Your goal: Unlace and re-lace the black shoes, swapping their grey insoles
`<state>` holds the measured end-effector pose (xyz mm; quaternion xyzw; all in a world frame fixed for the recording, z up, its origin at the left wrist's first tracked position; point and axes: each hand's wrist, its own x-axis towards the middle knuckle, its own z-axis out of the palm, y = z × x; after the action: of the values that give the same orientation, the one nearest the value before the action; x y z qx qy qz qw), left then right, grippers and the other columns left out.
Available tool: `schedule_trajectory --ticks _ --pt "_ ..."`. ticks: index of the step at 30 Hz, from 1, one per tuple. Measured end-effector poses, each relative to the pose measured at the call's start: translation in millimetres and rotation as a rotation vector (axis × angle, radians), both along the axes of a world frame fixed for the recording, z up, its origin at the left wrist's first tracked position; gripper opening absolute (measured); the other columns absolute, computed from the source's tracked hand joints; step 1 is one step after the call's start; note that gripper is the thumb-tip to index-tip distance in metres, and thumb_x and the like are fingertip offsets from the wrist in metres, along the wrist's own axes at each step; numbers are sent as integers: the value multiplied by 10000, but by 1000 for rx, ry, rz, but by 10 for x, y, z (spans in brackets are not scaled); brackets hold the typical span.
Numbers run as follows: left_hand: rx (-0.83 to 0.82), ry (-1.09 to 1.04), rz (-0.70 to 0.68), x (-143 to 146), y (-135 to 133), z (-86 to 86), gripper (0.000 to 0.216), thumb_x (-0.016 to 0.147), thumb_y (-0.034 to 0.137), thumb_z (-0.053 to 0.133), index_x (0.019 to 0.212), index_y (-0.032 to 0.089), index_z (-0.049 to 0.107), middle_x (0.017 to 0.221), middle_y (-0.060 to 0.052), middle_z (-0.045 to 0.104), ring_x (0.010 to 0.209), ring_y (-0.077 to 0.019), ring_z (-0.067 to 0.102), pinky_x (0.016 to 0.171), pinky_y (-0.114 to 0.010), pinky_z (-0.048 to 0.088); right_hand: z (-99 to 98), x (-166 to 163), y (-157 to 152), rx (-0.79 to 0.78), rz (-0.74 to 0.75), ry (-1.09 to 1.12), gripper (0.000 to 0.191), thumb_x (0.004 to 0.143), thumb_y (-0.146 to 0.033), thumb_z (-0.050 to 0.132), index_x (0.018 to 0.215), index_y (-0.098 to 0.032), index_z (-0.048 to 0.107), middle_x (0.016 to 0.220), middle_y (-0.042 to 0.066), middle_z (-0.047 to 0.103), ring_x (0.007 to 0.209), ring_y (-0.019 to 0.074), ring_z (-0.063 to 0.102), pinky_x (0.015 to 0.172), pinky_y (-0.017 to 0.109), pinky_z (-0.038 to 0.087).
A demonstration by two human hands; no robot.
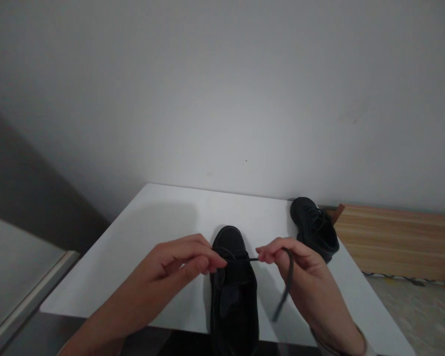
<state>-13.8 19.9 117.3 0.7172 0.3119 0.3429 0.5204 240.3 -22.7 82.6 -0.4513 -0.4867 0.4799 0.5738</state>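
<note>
A black lace-up shoe (234,291) stands on the white table with its toe pointing away from me and its opening toward me. My right hand (294,267), closed in a pinch to the right of the shoe, grips a dark shoelace (289,282). One stretch of that lace runs taut from the shoe to the fingertips, and a loose end hangs below the hand. Over the left side of the lacing, my left hand (181,267) has thumb and fingers pinched together on the lace, which curves in a thin loop above the tongue.
A second black laced shoe (313,227) rests at the table's right edge. The white tabletop (170,207) meets a grey wall (222,99) at the back. A wood-grain board (396,242) lies beyond the table on the right, above a patterned floor (422,311).
</note>
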Motion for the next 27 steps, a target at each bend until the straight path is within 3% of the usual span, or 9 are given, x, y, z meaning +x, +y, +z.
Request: schedule_trajectory --ticks 4,8,12,14,16,21,27 --pt "-112 -121 349 -236 144 -370 141 883 343 716 953 253 799 820 -25 734 855 -170 673 814 -242 532 -118 172 6 -24 -196 313 234 889 -425 708 1012 -233 762 669 -30 524 661 93 541 689 218 531" --pt "-349 -512 554 -371 237 -650 250 770 351 835 969 220 757 830 -19 736 951 -199 680 978 -337 543 -240 311 -19 -60 -317 346 297 878 -411 718 1106 -221 718 646 -64 374 526 57 327 453 146 342" --pt "-465 -738 600 -400 304 -730 357 745 201 847 1070 208 700 790 2 702 933 -190 678 996 -377 559 -464 390 -80 -111 -252 11 241 885 -458 695 918 -219 685 596 -52 447 513 80 369 452 182 317" --pt "-521 -795 585 -396 330 -749 409 731 155 840 1107 195 682 755 8 674 809 -158 665 886 -320 596 -549 391 -107 -105 -149 -273 275 893 -461 678 810 -200 688 641 -9 554 585 118 491 521 224 402" --pt "-554 -815 551 -386 346 -778 436 719 144 839 1120 181 673 710 14 637 709 -130 618 743 -253 589 -586 371 -121 -60 -41 -504 273 916 -438 646 823 -196 731 755 39 639 711 168 587 622 272 468" --pt "-424 -610 545 -365 320 -881 326 769 270 831 1038 166 680 675 6 616 627 -111 516 591 -207 454 -570 355 -130 56 65 -691 257 975 -363 565 1083 -254 772 846 51 631 777 179 607 665 287 498" --pt "-65 -34 461 -366 182 -847 115 916 317 657 889 208 682 729 -12 700 725 -164 626 693 -260 464 -615 419 -175 118 79 -655 245 957 -391 591 984 -277 807 813 41 597 768 178 608 672 283 523"
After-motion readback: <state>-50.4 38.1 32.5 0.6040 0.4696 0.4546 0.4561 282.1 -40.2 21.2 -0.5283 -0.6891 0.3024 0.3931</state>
